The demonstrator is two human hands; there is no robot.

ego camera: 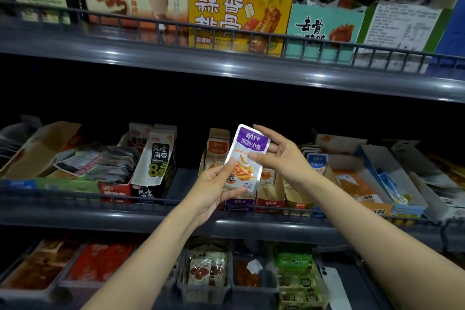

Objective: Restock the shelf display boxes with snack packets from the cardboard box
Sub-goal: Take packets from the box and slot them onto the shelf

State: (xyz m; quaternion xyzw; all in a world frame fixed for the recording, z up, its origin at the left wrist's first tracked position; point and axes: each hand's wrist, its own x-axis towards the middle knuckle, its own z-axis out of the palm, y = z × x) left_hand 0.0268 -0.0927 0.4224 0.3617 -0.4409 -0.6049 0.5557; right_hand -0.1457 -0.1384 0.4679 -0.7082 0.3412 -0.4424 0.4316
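Small flat foil snack packet with a purple top band and white body, held upright in mid-air just in front of the grey middle shelf, above a purple-fronted cardboard display box that seems to carry the same branding. Looks light, thin and pliable, with a glossy and probably slippery skin; likely to bend rather than break, yet liable to crushing inside under a hard squeeze. Best taken by the sealed edges or corners, thumb on the front and fingers behind, much as here. Left hand clamped on the lower left corner, thumb across the front, fingers curled under the back. Right hand pinching the right edge near the middle, thumb on the face, index finger reaching up behind the top corner, remaining fingers loosely spread. Both forearms stretched forward and slightly upward, wrists angled inward, hands close together but not touching. No sign of the supply cardboard box.
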